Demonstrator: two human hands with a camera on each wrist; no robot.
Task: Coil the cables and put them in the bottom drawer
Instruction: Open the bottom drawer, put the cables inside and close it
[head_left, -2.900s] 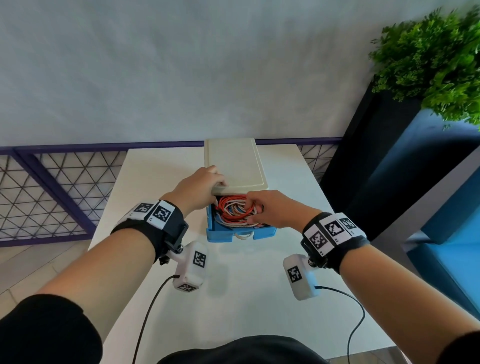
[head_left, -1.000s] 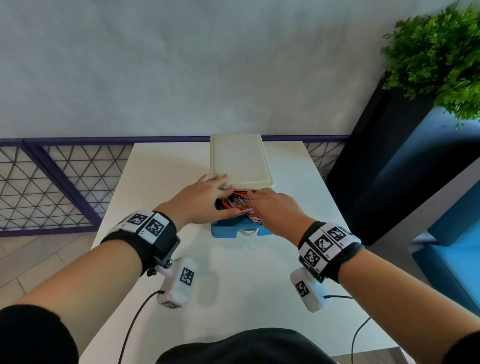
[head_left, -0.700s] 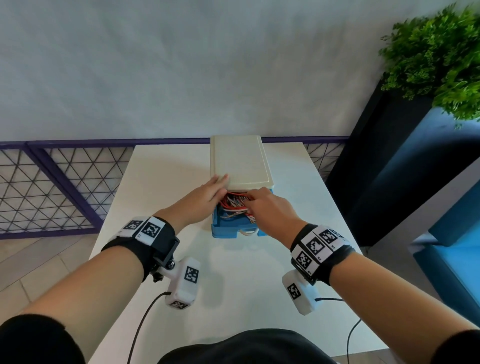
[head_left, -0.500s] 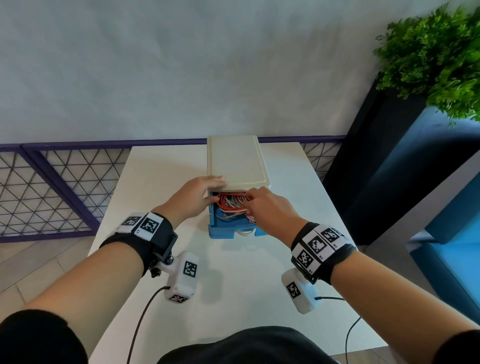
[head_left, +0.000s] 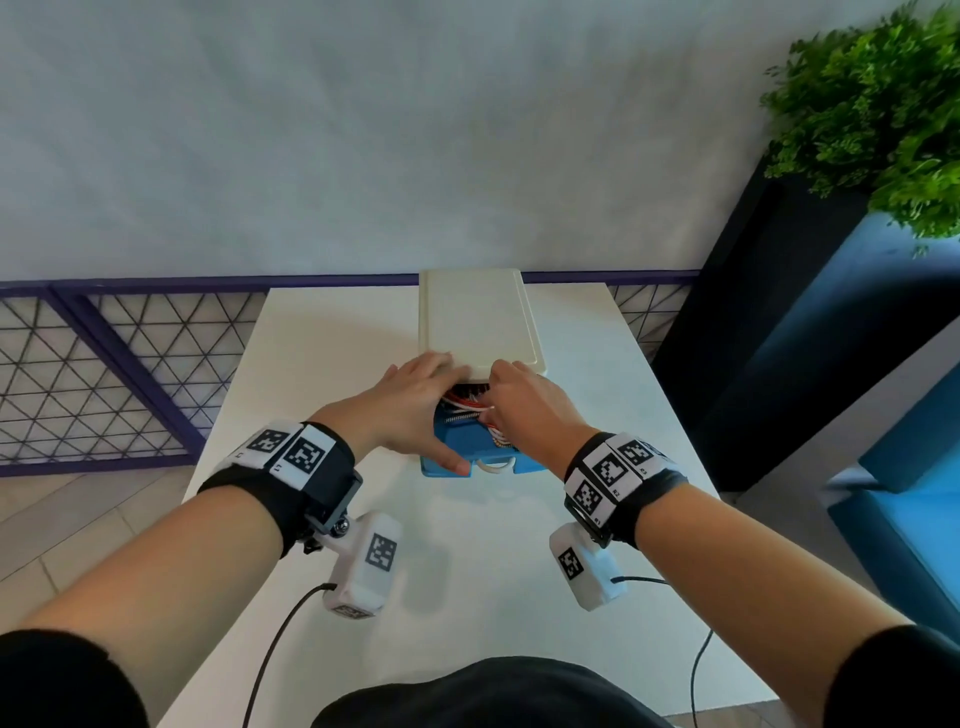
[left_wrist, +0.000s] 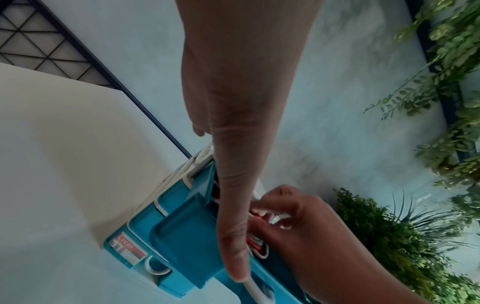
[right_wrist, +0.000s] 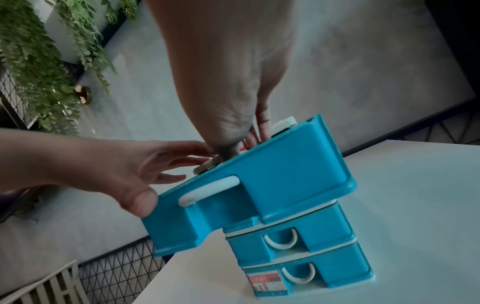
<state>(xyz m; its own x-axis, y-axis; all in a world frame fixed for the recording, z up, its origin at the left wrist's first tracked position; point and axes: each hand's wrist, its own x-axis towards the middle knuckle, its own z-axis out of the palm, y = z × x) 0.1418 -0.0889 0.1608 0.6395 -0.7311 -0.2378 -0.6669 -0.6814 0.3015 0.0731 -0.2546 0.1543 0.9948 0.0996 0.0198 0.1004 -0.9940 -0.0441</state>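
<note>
**A:** What are the hands doing?

**B:** The left hand (head_left: 410, 410) lies along the left side of the pulled-out blue drawer (right_wrist: 262, 183), fingers stretched out straight, thumb pressed against the drawer's front edge. It grips nothing. The right hand (head_left: 524, 410) reaches down into the drawer from the right, its fingers (left_wrist: 275, 207) bent onto the cables (head_left: 470, 402); whether they pinch a strand or only press the bundle down, I cannot tell.

**A:** And where are the cables?

**B:** Inside that open drawer, a tangle of red and white strands between the two hands. It is the topmost of three drawers in the small blue drawer unit (right_wrist: 306, 263); the two below it are shut, each with a white curved handle.

**A:** What surrounds it?

**B:** The unit has a cream top (head_left: 475, 317) and stands on a white table (head_left: 322, 374). Behind is a grey wall, a purple lattice railing (head_left: 119, 364) at left and green plants (head_left: 872, 98) at right.
</note>
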